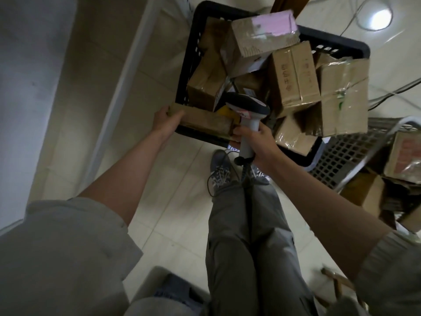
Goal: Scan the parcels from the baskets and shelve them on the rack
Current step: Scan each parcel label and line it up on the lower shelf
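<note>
A black plastic basket stands on the floor ahead of me, heaped with several brown cardboard parcels. One parcel on top has a pink label. My left hand grips the left end of a long flat brown parcel lying over the basket's near rim. My right hand holds the white handle of a barcode scanner, its dark head pointing over the long parcel's right end. A cable hangs from the scanner's handle.
A white rack post and a pale shelf surface run along the left. To the right stands a grey mesh basket with more cardboard parcels. Cables cross the tiled floor at upper right. My legs and shoes are below the basket.
</note>
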The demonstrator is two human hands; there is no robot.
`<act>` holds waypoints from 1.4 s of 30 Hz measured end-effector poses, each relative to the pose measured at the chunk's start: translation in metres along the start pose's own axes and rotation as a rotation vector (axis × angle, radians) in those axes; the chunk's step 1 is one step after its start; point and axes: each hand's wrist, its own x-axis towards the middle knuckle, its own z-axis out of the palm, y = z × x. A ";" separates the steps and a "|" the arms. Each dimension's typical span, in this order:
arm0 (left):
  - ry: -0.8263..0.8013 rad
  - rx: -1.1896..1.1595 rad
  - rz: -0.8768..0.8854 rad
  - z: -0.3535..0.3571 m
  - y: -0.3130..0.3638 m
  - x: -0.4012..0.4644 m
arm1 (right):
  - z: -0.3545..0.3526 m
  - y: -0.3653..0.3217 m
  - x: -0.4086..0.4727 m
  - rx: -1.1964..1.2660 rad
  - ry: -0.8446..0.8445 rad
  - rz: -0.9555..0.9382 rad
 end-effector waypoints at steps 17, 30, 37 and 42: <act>0.098 -0.271 0.179 -0.092 0.022 -0.253 | 0.016 -0.084 -0.256 -0.211 0.052 -0.210; 0.392 -0.690 0.215 -0.137 -0.002 -0.443 | 0.042 -0.131 -0.397 -0.567 -0.233 -0.404; 0.534 -0.916 0.219 -0.131 -0.048 -0.521 | 0.057 -0.127 -0.433 -0.714 -0.306 -0.496; 0.527 -1.120 0.211 -0.138 -0.086 -0.571 | 0.082 -0.110 -0.460 -0.825 -0.392 -0.574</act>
